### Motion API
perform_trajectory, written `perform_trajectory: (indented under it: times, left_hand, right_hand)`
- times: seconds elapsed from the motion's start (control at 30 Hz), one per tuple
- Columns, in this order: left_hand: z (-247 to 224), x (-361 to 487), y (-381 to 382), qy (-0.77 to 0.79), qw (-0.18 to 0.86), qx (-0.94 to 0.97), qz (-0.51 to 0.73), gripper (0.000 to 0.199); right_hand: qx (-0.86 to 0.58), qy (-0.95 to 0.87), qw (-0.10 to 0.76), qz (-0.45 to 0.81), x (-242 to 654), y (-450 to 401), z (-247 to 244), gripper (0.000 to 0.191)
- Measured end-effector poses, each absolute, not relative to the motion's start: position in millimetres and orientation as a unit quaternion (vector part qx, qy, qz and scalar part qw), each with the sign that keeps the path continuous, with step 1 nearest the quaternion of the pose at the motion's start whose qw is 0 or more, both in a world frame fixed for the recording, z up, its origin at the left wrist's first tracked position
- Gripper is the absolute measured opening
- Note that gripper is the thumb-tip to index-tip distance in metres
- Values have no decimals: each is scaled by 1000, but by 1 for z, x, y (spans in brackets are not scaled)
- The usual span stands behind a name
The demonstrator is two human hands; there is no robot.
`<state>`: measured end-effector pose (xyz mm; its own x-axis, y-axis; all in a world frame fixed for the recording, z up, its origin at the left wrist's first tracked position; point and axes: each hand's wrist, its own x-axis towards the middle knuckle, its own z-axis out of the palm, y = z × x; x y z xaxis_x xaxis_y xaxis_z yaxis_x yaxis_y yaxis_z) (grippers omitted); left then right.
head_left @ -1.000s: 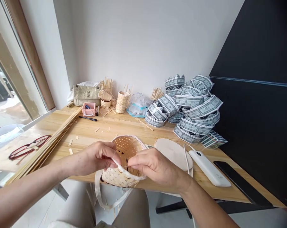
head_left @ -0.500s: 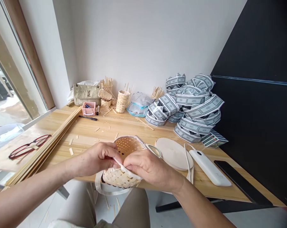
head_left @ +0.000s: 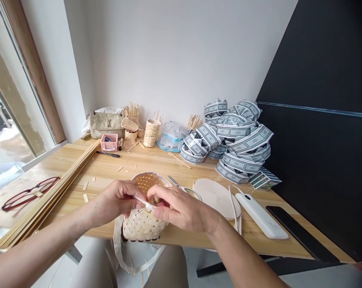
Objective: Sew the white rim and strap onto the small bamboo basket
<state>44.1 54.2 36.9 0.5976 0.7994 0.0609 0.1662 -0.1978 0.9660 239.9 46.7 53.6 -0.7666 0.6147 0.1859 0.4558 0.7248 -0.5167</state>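
Both hands hold a round woven bamboo basket (head_left: 142, 224) over the near edge of the wooden table (head_left: 115, 168), with its orange-brown inside partly showing. My left hand (head_left: 116, 200) pinches a white strip (head_left: 143, 203) against the basket's rim. My right hand (head_left: 181, 208) grips the rim just beside it, and its fingertips nearly meet my left fingers. A long loop of the white strip (head_left: 118, 248) hangs below the basket. Steel scissors (head_left: 175, 182) lie on the table just beyond my right hand.
A round pale wooden disc (head_left: 213, 198), a white power bank (head_left: 260, 214) with its cable and a black phone (head_left: 297, 234) lie to the right. A bundle of bamboo strips (head_left: 58, 196) and red glasses (head_left: 29, 195) lie left. Printed paper bands (head_left: 237, 140) are heaped at the back.
My hands have drawn closer together on the rim, and the basket has tilted with its woven side more toward me. The whole scene has shifted slightly left and down in view.
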Motion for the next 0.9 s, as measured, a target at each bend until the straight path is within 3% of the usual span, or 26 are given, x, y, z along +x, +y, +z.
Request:
perform_trajectory:
  times: [0.1,0.2,0.37,0.47,0.63,0.73,0.9]
  left_hand:
    - [36,44,53,344,534,707,310,15]
    - [35,45,52,352,527,699,333,16]
    - [36,44,52,353,508,705,347,19]
    - [36,41,54,370,480,708,363,20]
    - [31,40,59,379,420,710,418,21]
    - [29,41,60,378,430,694,435,18]
    - [28,42,58,382,463,662,448,17]
  right_hand:
    - [-344,-898,197,192,233,44,50,38]
    - [-329,-904,214,173,226,42,49,44]
    - [-291,-929,207,96,221,42,54,44]
    - [-293,-936,196,-16,221,41,56,38]
    - [-268,-881,301,-250,215,38,54,20]
    - [-234,-882,307,-272,212,39,53,28]
    - [-209,-893,283,-280,211,44,52,25]
